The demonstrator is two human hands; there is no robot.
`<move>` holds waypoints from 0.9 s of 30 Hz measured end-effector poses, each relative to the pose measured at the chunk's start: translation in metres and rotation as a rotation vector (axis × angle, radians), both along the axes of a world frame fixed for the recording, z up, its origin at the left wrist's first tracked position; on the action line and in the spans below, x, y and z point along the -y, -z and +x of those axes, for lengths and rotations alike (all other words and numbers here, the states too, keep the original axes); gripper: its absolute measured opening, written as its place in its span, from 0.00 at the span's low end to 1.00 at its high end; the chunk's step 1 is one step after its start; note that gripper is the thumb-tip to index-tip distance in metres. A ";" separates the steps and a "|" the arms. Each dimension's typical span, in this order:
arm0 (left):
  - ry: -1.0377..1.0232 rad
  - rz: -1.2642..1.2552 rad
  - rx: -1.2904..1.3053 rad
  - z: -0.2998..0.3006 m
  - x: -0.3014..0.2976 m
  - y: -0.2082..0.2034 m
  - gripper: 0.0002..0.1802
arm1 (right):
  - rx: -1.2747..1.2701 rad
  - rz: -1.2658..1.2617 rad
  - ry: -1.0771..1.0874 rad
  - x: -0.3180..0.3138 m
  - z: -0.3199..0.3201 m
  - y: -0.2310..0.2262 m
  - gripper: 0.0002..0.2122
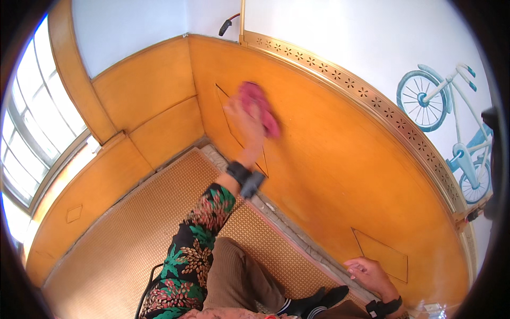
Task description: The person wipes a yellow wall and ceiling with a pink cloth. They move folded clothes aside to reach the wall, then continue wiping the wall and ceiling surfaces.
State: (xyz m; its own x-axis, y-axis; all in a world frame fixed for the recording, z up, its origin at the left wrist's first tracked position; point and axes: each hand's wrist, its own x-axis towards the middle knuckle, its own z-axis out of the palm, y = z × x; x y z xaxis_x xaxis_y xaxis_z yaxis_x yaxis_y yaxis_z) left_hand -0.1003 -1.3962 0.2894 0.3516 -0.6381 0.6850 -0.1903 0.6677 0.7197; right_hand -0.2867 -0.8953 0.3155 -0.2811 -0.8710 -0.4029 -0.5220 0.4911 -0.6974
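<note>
A pink cloth [256,109] lies pressed against the upright orange wooden panel [319,154]. My left hand [248,125], a little blurred by motion, is on the cloth and holds it to the panel near its left corner. A patterned sleeve and a dark wrist strap with a small device cover that arm. Low on the right, my right hand [370,274] is beside the panel's lower part, close to a thin outlined rectangle [390,260]. Its fingers are loosely bent and apart from the thumb, with nothing seen between them.
Beneath me is a tan woven mat [127,234], bordered by a narrow ledge [297,234] along the panel. A barred window [37,122] stands at left. Gold perforated trim [340,80] tops the panel. A painted bicycle [459,151] decorates the white wall. A dark cable end [225,27] hangs above.
</note>
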 end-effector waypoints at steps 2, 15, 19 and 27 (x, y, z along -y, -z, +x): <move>-0.151 0.353 0.019 0.025 0.042 -0.008 0.24 | 0.036 -0.040 0.019 -0.005 -0.002 0.000 0.11; 0.315 -0.423 0.371 -0.029 -0.111 0.059 0.22 | -0.006 -0.064 -0.101 0.011 0.014 -0.010 0.13; 0.166 0.018 -0.072 -0.018 -0.056 -0.004 0.23 | -0.004 0.016 0.007 -0.011 0.008 -0.015 0.13; 0.250 -0.435 0.198 -0.084 -0.203 -0.058 0.24 | 0.001 -0.111 -0.100 -0.021 0.006 -0.007 0.13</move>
